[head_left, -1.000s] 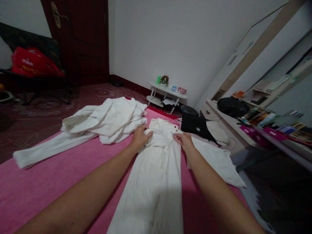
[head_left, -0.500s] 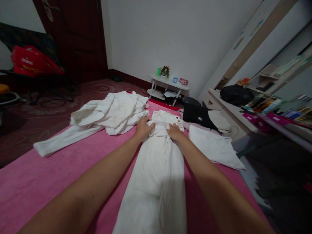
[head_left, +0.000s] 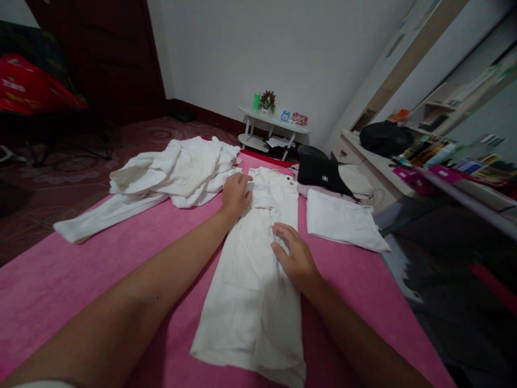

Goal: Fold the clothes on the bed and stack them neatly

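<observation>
A long white garment (head_left: 246, 280) lies in a narrow strip down the middle of the pink bed cover, with small buttons at its far right corner. My left hand (head_left: 235, 196) rests at the garment's far left edge, fingers loosely bent and apart on the cloth. Partway down the right side, my right hand (head_left: 297, 256) is at the cloth with thumb and fingers apart. Neither hand visibly grips the fabric. The near hem shows, slightly uneven, and creases cross the upper part.
A rumpled white garment (head_left: 177, 172) with one sleeve stretched out lies left on the pink cover (head_left: 121, 285). To the right are a folded white cloth (head_left: 343, 218) and a black piece (head_left: 323, 175). A cluttered desk (head_left: 379, 167) stands right; a small white table (head_left: 274, 121) is beyond.
My right hand has come away from the garment's upper part, back toward me, and its fingers have spread. The left hand's fingers have loosened. The garment's near hem has come into view.
</observation>
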Demonstrator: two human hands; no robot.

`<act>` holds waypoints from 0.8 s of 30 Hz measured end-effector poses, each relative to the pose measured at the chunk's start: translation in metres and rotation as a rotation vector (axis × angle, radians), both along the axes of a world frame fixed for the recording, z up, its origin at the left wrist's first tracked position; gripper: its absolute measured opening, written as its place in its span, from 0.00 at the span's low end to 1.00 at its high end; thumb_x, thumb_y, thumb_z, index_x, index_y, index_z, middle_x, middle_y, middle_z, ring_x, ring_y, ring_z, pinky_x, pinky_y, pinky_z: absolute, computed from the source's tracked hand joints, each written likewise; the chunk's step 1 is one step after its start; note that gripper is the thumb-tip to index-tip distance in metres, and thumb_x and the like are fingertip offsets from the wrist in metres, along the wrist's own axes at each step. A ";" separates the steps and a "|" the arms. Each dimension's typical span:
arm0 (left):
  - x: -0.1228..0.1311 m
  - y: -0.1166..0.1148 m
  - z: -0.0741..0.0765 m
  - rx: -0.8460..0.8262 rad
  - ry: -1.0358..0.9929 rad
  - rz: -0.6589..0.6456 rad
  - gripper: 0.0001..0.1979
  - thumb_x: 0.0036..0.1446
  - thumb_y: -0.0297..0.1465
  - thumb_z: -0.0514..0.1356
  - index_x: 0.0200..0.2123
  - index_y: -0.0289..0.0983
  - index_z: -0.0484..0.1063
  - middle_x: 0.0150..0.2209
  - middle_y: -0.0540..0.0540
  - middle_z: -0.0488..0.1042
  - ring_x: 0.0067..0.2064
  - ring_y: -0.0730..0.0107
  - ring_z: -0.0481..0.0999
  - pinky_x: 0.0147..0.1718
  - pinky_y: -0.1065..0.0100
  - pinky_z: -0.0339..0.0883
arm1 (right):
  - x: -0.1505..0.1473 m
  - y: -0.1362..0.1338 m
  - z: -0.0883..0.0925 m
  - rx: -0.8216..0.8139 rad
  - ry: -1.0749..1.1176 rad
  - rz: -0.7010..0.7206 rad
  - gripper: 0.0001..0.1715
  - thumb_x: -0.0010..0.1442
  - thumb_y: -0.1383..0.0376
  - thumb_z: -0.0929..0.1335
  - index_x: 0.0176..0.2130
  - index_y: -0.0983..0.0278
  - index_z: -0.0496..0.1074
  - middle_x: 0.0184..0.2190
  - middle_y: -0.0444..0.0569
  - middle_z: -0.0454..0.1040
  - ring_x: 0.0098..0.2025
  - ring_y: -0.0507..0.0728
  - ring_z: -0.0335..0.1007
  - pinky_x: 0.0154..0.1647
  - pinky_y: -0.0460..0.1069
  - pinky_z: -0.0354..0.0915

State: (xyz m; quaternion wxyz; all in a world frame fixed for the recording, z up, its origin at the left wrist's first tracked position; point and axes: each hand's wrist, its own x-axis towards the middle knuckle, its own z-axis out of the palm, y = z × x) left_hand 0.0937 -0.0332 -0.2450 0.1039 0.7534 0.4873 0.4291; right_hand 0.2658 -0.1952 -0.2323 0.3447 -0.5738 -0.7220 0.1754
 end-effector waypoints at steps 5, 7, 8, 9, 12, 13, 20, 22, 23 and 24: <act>0.019 -0.045 0.011 0.121 0.244 -0.512 0.12 0.58 0.29 0.55 0.45 0.39 0.73 0.52 0.43 0.70 0.55 0.57 0.65 0.55 0.58 0.51 | 0.020 -0.088 0.028 -0.358 -0.104 -0.002 0.07 0.56 0.64 0.66 0.26 0.61 0.68 0.25 0.43 0.70 0.28 0.52 0.66 0.30 0.46 0.60; 0.027 -0.061 0.012 0.018 0.272 -0.713 0.12 0.60 0.33 0.54 0.41 0.38 0.75 0.43 0.42 0.75 0.47 0.60 0.71 0.50 0.62 0.57 | 0.025 -0.113 0.032 -0.492 -0.152 0.030 0.03 0.51 0.66 0.69 0.30 0.60 0.70 0.28 0.43 0.72 0.30 0.53 0.66 0.31 0.46 0.59; 0.030 -0.068 0.011 -0.040 0.278 -0.786 0.12 0.61 0.34 0.53 0.38 0.37 0.76 0.38 0.42 0.76 0.43 0.61 0.72 0.47 0.63 0.59 | 0.027 -0.122 0.033 -0.536 -0.166 0.052 0.08 0.49 0.67 0.70 0.33 0.60 0.70 0.31 0.43 0.73 0.31 0.53 0.66 0.31 0.46 0.59; 0.032 -0.074 0.011 -0.091 0.282 -0.841 0.13 0.61 0.36 0.54 0.36 0.37 0.77 0.35 0.42 0.76 0.40 0.62 0.73 0.44 0.64 0.60 | 0.027 -0.130 0.033 -0.566 -0.178 0.072 0.12 0.47 0.68 0.70 0.35 0.59 0.70 0.34 0.44 0.73 0.33 0.53 0.67 0.32 0.46 0.59; 0.033 -0.087 0.009 -0.156 0.274 -0.899 0.13 0.57 0.40 0.59 0.33 0.38 0.78 0.33 0.43 0.76 0.38 0.62 0.73 0.43 0.65 0.61 | 0.025 -0.146 0.034 -0.590 -0.213 0.103 0.14 0.47 0.70 0.69 0.37 0.57 0.70 0.38 0.46 0.73 0.35 0.54 0.68 0.33 0.46 0.59; 0.032 -0.090 0.009 -0.153 0.270 -0.892 0.13 0.56 0.41 0.60 0.33 0.39 0.78 0.33 0.44 0.75 0.38 0.63 0.72 0.43 0.65 0.61 | 0.024 -0.149 0.034 -0.589 -0.233 0.108 0.14 0.48 0.70 0.68 0.37 0.57 0.71 0.39 0.46 0.72 0.36 0.54 0.68 0.34 0.46 0.60; 0.023 -0.107 0.013 -0.071 0.340 -0.874 0.27 0.44 0.51 0.67 0.43 0.39 0.76 0.41 0.41 0.73 0.43 0.57 0.71 0.47 0.61 0.61 | 0.019 -0.166 0.021 -0.579 -0.341 0.153 0.06 0.52 0.65 0.67 0.33 0.58 0.72 0.36 0.48 0.75 0.34 0.56 0.70 0.32 0.46 0.62; 0.018 -0.111 0.016 -0.071 0.350 -0.898 0.32 0.42 0.52 0.67 0.47 0.39 0.74 0.44 0.40 0.72 0.45 0.54 0.70 0.48 0.60 0.61 | 0.019 -0.171 0.017 -0.552 -0.364 0.081 0.04 0.53 0.66 0.65 0.28 0.58 0.70 0.29 0.47 0.74 0.29 0.54 0.69 0.28 0.46 0.60; 0.015 -0.113 0.018 -0.078 0.359 -0.910 0.33 0.41 0.52 0.67 0.49 0.40 0.74 0.46 0.40 0.72 0.47 0.53 0.69 0.49 0.60 0.61 | 0.019 -0.174 0.016 -0.538 -0.367 0.051 0.05 0.53 0.65 0.65 0.27 0.58 0.70 0.25 0.46 0.74 0.26 0.54 0.68 0.26 0.46 0.59; 0.012 -0.114 0.019 -0.088 0.370 -0.921 0.35 0.41 0.52 0.68 0.50 0.40 0.73 0.47 0.40 0.71 0.48 0.52 0.69 0.49 0.60 0.61 | 0.019 -0.178 0.017 -0.524 -0.361 0.025 0.05 0.52 0.64 0.65 0.27 0.56 0.70 0.23 0.45 0.73 0.23 0.54 0.67 0.24 0.46 0.58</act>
